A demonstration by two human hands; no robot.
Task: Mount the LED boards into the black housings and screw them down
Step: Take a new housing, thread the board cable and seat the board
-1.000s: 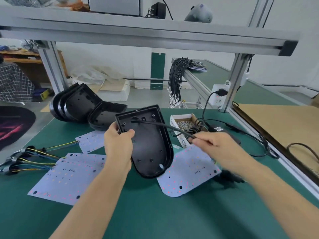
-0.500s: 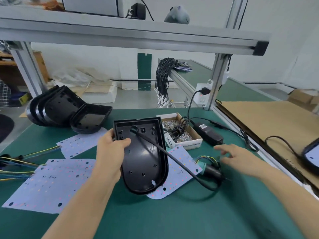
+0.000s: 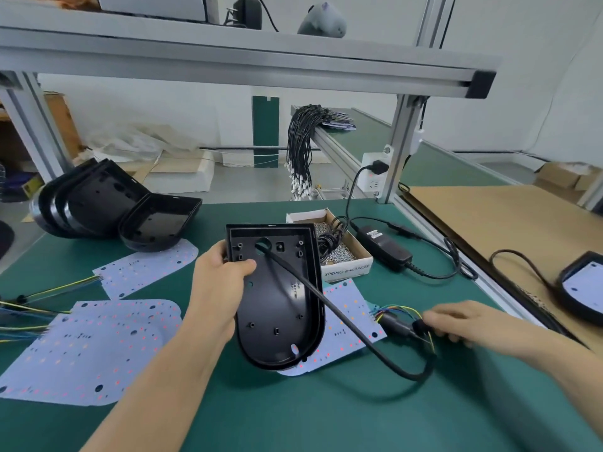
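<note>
**Cable let go, hand back at the connector**

At the far left a stack of black housings [image 3: 94, 203] leans on the green mat [image 3: 326, 419], with loose LED boards [image 3: 88, 347] spread flat nearer the person. The left hand [image 3: 222, 282] grips the top left edge of 1 housing [image 3: 277, 298], thumb inside the shell and fingers curled behind it, holding it tilted and open toward the camera. A black cable [image 3: 342, 324] runs from the housing's round hole and loops right across the mat. 1 second ago the right hand [image 3: 456, 321] pinched this cable in the air; now it has dropped to the mat and closes its fingertips on the cable's connector end [image 3: 401, 326], beside the coloured wires of the LED board [image 3: 346, 324] lying under the housing. The threading looks finished, with connecting probably next. Farther right stand a box of screws [image 3: 346, 256], a power adapter [image 3: 385, 246] and a brown bench top [image 3: 505, 223], under an aluminium frame [image 3: 261, 66].
</note>
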